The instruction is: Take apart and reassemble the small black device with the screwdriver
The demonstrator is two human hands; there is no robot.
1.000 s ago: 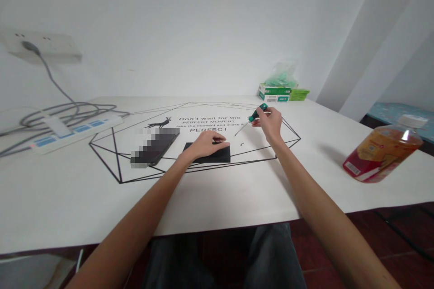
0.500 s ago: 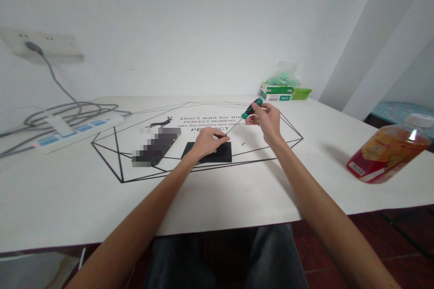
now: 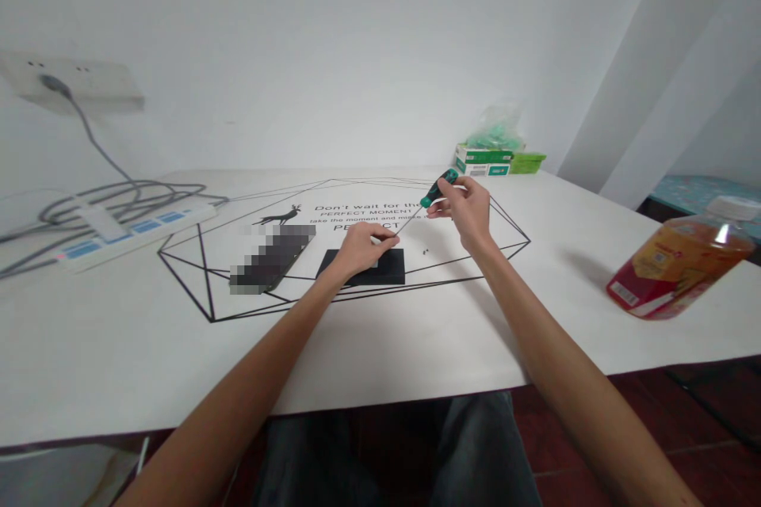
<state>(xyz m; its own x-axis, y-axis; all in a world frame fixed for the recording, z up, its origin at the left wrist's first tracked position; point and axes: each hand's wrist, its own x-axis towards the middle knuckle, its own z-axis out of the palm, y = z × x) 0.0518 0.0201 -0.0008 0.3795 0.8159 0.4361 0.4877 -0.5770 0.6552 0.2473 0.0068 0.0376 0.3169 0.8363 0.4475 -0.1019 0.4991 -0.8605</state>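
My right hand is closed around the green and black handle of a screwdriver. Its thin shaft slants down and left to my left hand. There the thumb and forefinger pinch together at the shaft's tip; any small part between them is too small to make out. Beneath my left hand lies a flat black rectangular box, partly hidden by the fingers and wrist. A pale patch shows on its top. A few tiny dark pieces, perhaps screws, rest on the table to the right of the box.
Left of the box lies a dark, blurred-out phone-like slab. A white power strip with coiled grey cables is farther left. A bottle of orange drink stands at the right. Green and white boxes sit against the wall.
Both hands and the screwdriver keep nearly the same pose. The whole view has shifted very slightly.
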